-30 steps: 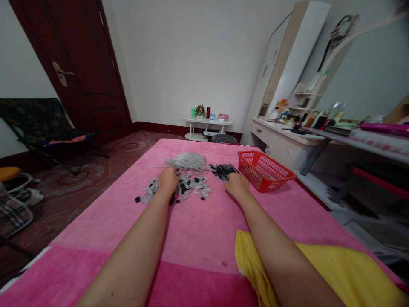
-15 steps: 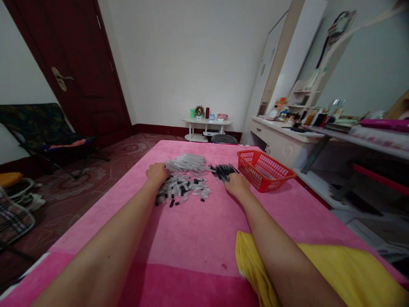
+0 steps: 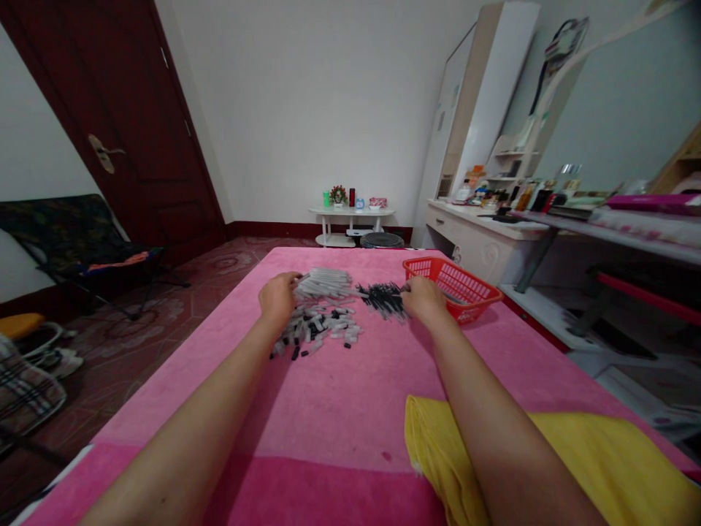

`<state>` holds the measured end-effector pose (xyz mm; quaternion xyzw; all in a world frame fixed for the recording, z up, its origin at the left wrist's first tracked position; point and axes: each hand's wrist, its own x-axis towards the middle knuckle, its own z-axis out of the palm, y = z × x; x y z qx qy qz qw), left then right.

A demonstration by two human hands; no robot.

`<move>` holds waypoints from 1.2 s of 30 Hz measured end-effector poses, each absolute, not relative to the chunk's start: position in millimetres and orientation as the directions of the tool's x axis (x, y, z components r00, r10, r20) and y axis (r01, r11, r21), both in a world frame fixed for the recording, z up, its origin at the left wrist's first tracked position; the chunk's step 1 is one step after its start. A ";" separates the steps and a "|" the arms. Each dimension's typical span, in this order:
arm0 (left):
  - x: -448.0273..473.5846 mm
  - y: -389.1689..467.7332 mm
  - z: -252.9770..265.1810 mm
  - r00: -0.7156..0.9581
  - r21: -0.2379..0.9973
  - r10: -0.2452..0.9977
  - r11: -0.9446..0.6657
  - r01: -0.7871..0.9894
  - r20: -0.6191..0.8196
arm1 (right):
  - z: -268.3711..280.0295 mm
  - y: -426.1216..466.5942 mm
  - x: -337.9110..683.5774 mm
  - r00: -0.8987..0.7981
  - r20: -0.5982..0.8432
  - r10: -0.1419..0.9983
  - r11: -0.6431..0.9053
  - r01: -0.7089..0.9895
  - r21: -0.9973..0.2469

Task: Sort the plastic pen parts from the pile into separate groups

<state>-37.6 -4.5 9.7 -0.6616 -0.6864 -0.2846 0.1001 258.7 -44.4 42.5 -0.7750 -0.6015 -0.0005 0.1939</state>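
My left hand is at the left end of a pile of clear pen barrels. Its fingers are curled together, with a small dark spot at the tips that I cannot identify. In front of the barrels lies a scatter of black and whitish pen caps. My right hand is closed in a pinch between the heap of dark pen refills and the red plastic basket. What its fingertips hold is too small to make out. Some thin pieces lie inside the basket.
A pink cloth covers the table. Under my right forearm is a folded yellow cloth. To the right stands a cluttered dressing table; at left, a folding chair. A small white table is by the far wall.
My right hand has moved away from the refills toward the red basket. My left hand has shifted slightly right and up along the barrels. The camera view has shifted a little.
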 end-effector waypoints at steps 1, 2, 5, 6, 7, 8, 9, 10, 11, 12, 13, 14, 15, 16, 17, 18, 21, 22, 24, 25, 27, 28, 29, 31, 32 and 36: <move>-26.3 -10.3 8.7 -0.073 0.278 0.845 -0.091 0.956 0.529 | 43.2 -43.6 259.5 0.267 0.269 0.926 -0.164 0.923 -0.349; -15.9 -15.7 6.7 -0.052 0.293 0.843 -0.128 0.948 0.536 | 42.7 -42.2 260.2 0.256 0.293 0.921 -0.122 0.905 -0.408; 4.3 -26.9 -3.0 -0.007 0.322 0.836 -0.204 0.925 0.549 | 35.6 -34.5 261.6 0.222 0.301 0.927 -0.005 0.813 -0.583; 6.8 -28.7 -6.4 0.002 0.328 0.833 -0.221 0.918 0.554 | 32.1 -31.4 261.7 0.210 0.297 0.931 0.022 0.782 -0.622; 7.7 -29.7 -9.3 0.007 0.335 0.830 -0.233 0.913 0.558 | 28.6 -28.6 261.4 0.195 0.298 0.935 0.048 0.760 -0.648; 7.3 -30.1 -11.8 0.011 0.342 0.828 -0.244 0.907 0.560 | 25.3 -26.2 260.7 0.182 0.303 0.936 0.069 0.747 -0.662; 6.2 -30.2 -13.5 0.018 0.347 0.826 -0.256 0.902 0.563 | 22.5 -24.5 259.6 0.171 0.308 0.936 0.084 0.741 -0.666; 4.9 -30.2 -14.6 0.026 0.350 0.823 -0.269 0.897 0.567 | 20.1 -23.5 257.9 0.164 0.310 0.936 0.090 0.741 -0.665; 3.8 -30.4 -15.1 0.035 0.352 0.820 -0.283 0.892 0.571 | 18.4 -23.2 255.8 0.159 0.309 0.938 0.091 0.745 -0.660; 3.1 -30.9 -15.2 0.045 0.350 0.817 -0.296 0.889 0.575 | 17.1 -23.5 253.4 0.156 0.303 0.940 0.086 0.752 -0.654; 2.9 -31.6 -14.8 0.055 0.347 0.815 -0.306 0.886 0.577 | 16.2 -24.1 250.9 0.156 0.296 0.942 0.076 0.760 -0.645; 3.1 -32.5 -14.4 0.064 0.344 0.815 -0.313 0.886 0.577 | 15.7 -24.9 248.5 0.157 0.290 0.944 0.067 0.770 -0.634; 3.7 -33.5 -14.0 0.071 0.340 0.817 -0.315 0.886 0.572 | 15.3 -25.7 246.3 0.157 0.286 0.945 0.059 0.781 -0.622; 4.4 -34.3 -13.7 0.081 0.333 0.821 -0.317 0.888 0.566 | 15.1 -26.3 244.5 0.157 0.284 0.946 0.052 0.791 -0.609; 5.2 -35.0 -13.7 0.095 0.323 0.825 -0.321 0.890 0.558 | 15.0 -26.7 243.2 0.153 0.283 0.947 0.049 0.801 -0.597; 5.7 -35.4 -13.9 0.108 0.311 0.828 -0.324 0.894 0.551 | 15.0 -26.9 242.4 0.150 0.284 0.947 0.048 0.808 -0.587; 5.8 -34.7 -15.7 0.131 0.277 0.830 -0.324 0.905 0.541 | 15.7 -26.2 243.6 0.139 0.294 0.946 0.060 0.815 -0.577; 5.4 -34.2 -16.4 0.127 0.274 0.834 -0.315 0.909 0.538 | 16.2 -25.8 244.9 0.136 0.296 0.946 0.064 0.813 -0.579; 4.3 -33.3 -17.4 0.111 0.274 0.843 -0.291 0.916 0.526 | 17.2 -25.1 247.8 0.135 0.296 0.946 0.068 0.809 -0.584; 3.8 -33.1 -17.7 0.105 0.276 0.849 -0.282 0.919 0.518 | 17.6 -24.9 249.1 0.134 0.296 0.946 0.068 0.808 -0.585; 3.3 -33.3 -17.8 0.101 0.276 0.854 -0.274 0.921 0.510 | 17.9 -24.9 250.3 0.130 0.303 0.944 0.075 0.811 -0.581; 3.4 -33.6 -17.7 0.105 0.274 0.854 -0.276 0.921 0.510 | 17.9 -25.2 250.2 0.127 0.307 0.943 0.078 0.814 -0.576; 3.5 -34.0 -17.6 0.108 0.270 0.852 -0.279 0.921 0.512 | 17.9 -25.5 249.7 0.125 0.309 0.943 0.079 0.817 -0.571; 3.8 -34.6 -17.7 0.118 0.258 0.847 -0.287 0.922 0.519 | 18.1 -26.7 247.8 0.129 0.311 0.942 0.071 0.826 -0.559; 4.0 -34.8 -17.9 0.126 0.249 0.843 -0.293 0.923 0.523 | 18.5 -27.5 246.7 0.133 0.312 0.941 0.065 0.831 -0.552; 3.8 -35.4 -18.5 0.155 0.212 0.834 -0.307 0.928 0.530 | 23.3 -31.7 243.7 0.116 0.314 0.942 0.070 0.849 -0.523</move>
